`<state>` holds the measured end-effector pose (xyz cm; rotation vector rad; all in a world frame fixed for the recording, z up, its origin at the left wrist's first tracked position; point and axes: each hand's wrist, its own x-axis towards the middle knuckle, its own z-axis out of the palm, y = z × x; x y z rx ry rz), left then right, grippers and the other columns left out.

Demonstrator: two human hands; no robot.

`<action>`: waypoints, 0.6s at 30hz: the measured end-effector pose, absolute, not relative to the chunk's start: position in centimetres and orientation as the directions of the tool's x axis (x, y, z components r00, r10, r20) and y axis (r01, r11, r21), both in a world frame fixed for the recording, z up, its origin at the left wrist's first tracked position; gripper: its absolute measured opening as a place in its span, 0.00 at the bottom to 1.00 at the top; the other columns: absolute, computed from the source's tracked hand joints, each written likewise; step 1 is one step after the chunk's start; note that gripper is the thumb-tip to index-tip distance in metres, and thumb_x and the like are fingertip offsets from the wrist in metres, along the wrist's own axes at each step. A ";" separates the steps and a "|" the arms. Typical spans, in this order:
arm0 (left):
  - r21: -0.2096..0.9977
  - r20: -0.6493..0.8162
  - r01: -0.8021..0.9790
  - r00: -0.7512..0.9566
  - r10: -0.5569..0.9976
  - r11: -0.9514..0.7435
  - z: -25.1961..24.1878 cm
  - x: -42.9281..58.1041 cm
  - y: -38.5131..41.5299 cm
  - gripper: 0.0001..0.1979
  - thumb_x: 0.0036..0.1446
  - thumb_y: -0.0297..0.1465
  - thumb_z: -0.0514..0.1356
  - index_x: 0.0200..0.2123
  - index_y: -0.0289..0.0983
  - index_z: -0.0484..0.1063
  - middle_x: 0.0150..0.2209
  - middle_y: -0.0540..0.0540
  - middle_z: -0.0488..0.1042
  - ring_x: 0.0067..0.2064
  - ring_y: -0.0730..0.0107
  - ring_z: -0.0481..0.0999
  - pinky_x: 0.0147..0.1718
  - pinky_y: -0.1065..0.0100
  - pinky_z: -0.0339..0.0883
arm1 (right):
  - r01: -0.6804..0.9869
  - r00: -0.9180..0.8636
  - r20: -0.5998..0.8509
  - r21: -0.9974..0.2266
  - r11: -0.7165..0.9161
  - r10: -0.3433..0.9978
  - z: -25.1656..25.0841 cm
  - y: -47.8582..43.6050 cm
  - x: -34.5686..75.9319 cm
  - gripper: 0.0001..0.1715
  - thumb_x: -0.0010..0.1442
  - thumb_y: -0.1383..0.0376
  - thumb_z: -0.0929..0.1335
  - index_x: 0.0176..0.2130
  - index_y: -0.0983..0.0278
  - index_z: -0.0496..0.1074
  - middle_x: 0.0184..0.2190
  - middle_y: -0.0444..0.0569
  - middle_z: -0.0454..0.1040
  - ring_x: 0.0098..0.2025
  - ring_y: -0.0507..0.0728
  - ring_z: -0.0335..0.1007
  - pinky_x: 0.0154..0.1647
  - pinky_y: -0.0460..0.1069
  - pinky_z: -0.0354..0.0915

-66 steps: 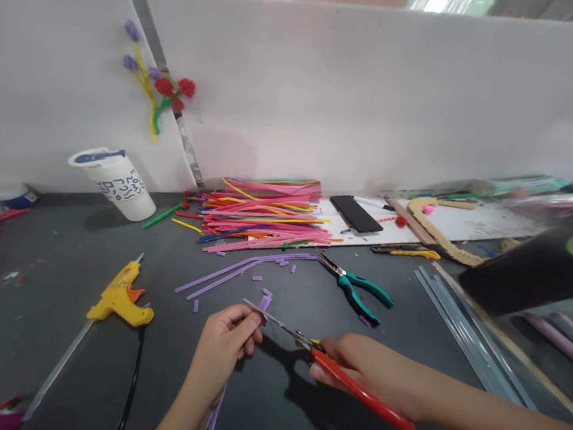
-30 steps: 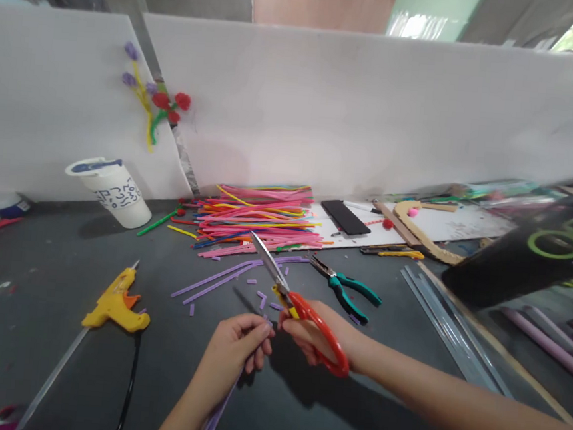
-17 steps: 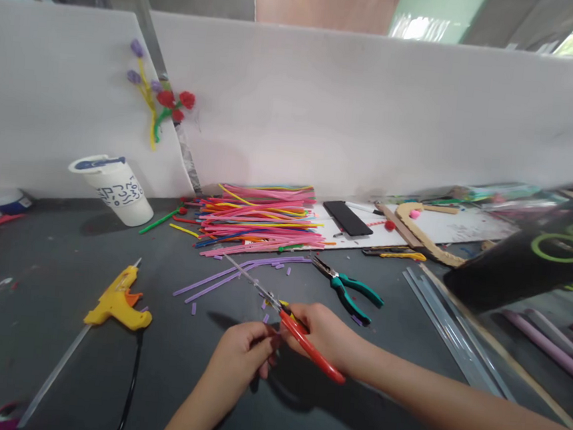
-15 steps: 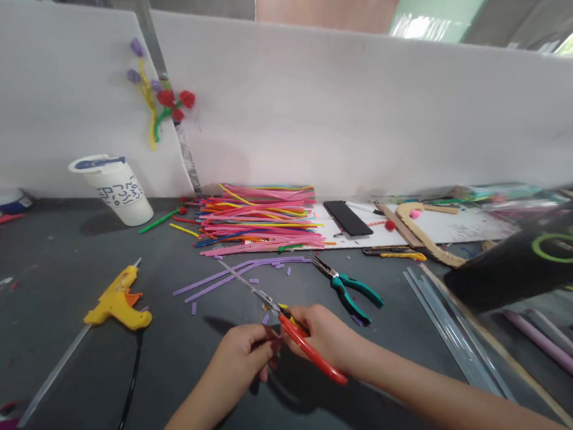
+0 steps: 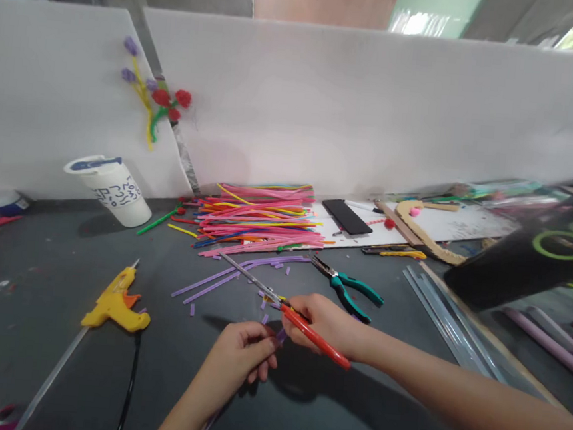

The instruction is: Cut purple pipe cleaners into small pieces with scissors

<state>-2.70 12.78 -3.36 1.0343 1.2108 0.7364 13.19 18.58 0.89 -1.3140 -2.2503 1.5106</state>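
Dark table [image 5: 30, 326] fills most of the view, w/ a white board [image 5: 376, 109] standing along its far edge. Against the board lies a heap of coloured sticks [image 5: 261, 216]. Left of it a white cup [image 5: 113, 190] leans at a slant. A yellow glue gun [image 5: 115, 304] lies well left of the hands. Green-handled pliers [image 5: 352, 293] sit just beyond the right hand [image 5: 329, 326]. Loose purple strips [image 5: 221, 277] & cut bits lie btwn heap and hands.

Right hand is closed round the red handles of the scissors [image 5: 253, 281]. Blades look together, pointing up-left over the loose purple strips. Left hand [image 5: 241, 355], nearer me, pinches a short purple piece [image 5: 280, 335] at its fingertips. The piece sits right under the scissor handles, btwn both hands, which nearly touch.
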 end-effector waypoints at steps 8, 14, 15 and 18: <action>0.911 -0.411 0.067 0.173 0.895 0.406 -3.7 -2.8 12.8 0.12 0.48 0.34 0.56 0.18 0.33 0.67 0.14 0.52 0.65 0.13 0.82 0.58 0.12 0.78 0.47 | 0.584 -0.616 -0.327 -0.800 0.137 0.717 0.5 18.8 12.8 0.05 0.45 0.72 0.62 0.21 0.65 0.60 0.14 0.36 0.58 0.17 0.45 0.52 0.17 0.41 0.46; 0.932 -0.355 -0.093 -0.036 0.934 0.351 -3.3 -3.5 13.2 0.09 0.46 0.34 0.59 0.24 0.33 0.70 0.17 0.52 0.68 0.15 0.83 0.60 0.12 0.79 0.47 | 0.696 -0.577 -0.369 -0.688 0.203 0.728 1.6 18.7 14.8 0.18 0.52 0.52 0.62 0.25 0.64 0.60 0.19 0.39 0.58 0.20 0.48 0.53 0.19 0.42 0.49; 0.933 -0.348 -0.121 -0.072 0.935 0.338 -3.2 -3.6 13.2 0.09 0.46 0.34 0.59 0.25 0.33 0.71 0.17 0.52 0.68 0.15 0.83 0.60 0.13 0.79 0.48 | 0.721 -0.585 -0.403 -0.656 0.223 0.704 1.9 18.5 15.5 0.20 0.53 0.49 0.61 0.26 0.64 0.60 0.20 0.40 0.60 0.21 0.49 0.54 0.20 0.42 0.50; 0.939 -0.330 -0.156 -0.147 0.932 0.308 -3.1 -3.7 13.2 0.09 0.47 0.34 0.59 0.25 0.33 0.71 0.17 0.52 0.68 0.16 0.83 0.60 0.13 0.80 0.48 | 0.771 -0.591 -0.509 -0.586 0.250 0.626 2.4 17.4 16.9 0.24 0.53 0.45 0.58 0.28 0.63 0.61 0.22 0.43 0.64 0.23 0.51 0.58 0.22 0.43 0.52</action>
